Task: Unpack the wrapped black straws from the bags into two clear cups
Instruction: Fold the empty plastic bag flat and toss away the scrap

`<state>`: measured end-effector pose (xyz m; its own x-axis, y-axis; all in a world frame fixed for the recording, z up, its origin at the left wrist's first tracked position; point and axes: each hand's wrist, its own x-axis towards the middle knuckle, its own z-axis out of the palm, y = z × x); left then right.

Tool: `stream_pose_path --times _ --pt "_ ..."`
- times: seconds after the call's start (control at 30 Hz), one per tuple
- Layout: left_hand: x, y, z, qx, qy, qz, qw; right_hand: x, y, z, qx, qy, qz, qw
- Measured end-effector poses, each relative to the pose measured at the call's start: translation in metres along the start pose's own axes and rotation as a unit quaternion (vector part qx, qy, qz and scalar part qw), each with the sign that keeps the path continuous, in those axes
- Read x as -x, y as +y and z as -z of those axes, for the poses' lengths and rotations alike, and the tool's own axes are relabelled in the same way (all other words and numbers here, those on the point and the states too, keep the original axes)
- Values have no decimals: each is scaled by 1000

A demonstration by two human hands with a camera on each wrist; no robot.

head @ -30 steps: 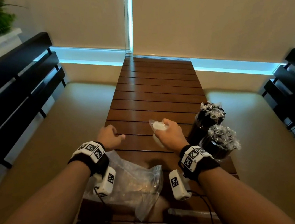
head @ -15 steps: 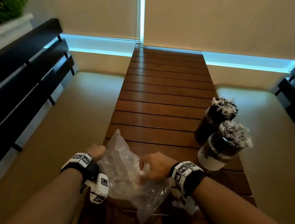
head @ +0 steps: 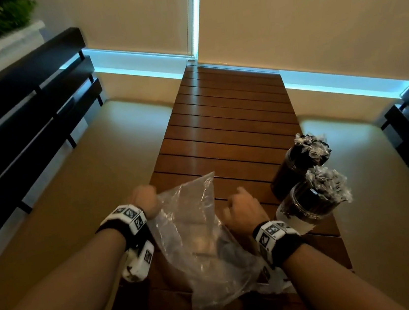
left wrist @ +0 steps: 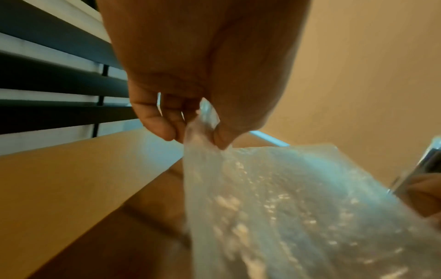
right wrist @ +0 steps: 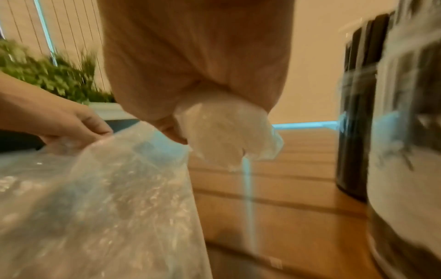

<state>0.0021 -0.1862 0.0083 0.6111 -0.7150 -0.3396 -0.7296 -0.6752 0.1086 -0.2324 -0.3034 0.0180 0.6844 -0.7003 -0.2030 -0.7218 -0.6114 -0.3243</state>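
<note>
- Our left hand [left wrist: 190, 62] pinches the edge of the clear bag [head: 195, 233] between thumb and fingers; our right hand [right wrist: 198, 62] is fisted round a crumpled plastic wad [right wrist: 226, 132].
- Right of the bag, both cups [head: 305, 209] stand crammed with straws [head: 328, 186].
- We judge unpacking finished; next, stuff the wad into the bag.
</note>
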Motion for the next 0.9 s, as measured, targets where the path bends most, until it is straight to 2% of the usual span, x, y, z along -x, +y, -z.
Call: stream_pose_path --times 0.07,0.13,0.2,0.23,0.3,0.37,0.4,0.43,0.47,0.5,0.57,0.6,0.63,0.67,0.73,0.8,0.9 --pt "-5 22 38 57 105 -11 993 -5 -8 29 -31 77 6 997" --pt "-5 42 80 102 226 -27 968 -7 -12 55 -59 153 24 986" --pt "6 61 123 156 345 -64 923 -4 -14 75 -83 229 50 969" --pt "15 71 145 183 403 -90 892 -2 -15 83 -85 250 66 962" --pt "39 90 180 219 501 -157 823 1 -12 90 -58 233 92 966" --pt "50 100 183 211 547 -238 774 2 -6 87 -4 122 106 987" --pt "53 104 173 199 540 -276 770 4 -1 82 29 39 103 994" --pt "54 107 154 186 510 -310 780 6 3 76 69 -41 93 992" --pt "52 109 128 168 454 -339 807 10 8 66 114 -109 78 984" --pt "49 109 98 137 370 -359 846 15 14 54 151 -162 64 973" --pt "40 98 24 35 144 -347 926 27 30 24 193 -232 46 952" --pt "39 89 -11 -10 26 -321 947 35 39 6 199 -255 39 945" --pt "41 80 -41 -36 -66 -297 952 43 47 -10 198 -278 31 940" --pt "44 72 -65 -41 -118 -282 951 50 54 -25 198 -297 26 934" --pt "48 60 -81 0 -155 -257 954 58 63 -41 198 -312 33 929" --pt "45 54 -74 65 -148 -256 953 60 66 -44 196 -280 44 939" --pt "44 56 -47 118 -126 -273 946 57 64 -45 214 -271 77 935"
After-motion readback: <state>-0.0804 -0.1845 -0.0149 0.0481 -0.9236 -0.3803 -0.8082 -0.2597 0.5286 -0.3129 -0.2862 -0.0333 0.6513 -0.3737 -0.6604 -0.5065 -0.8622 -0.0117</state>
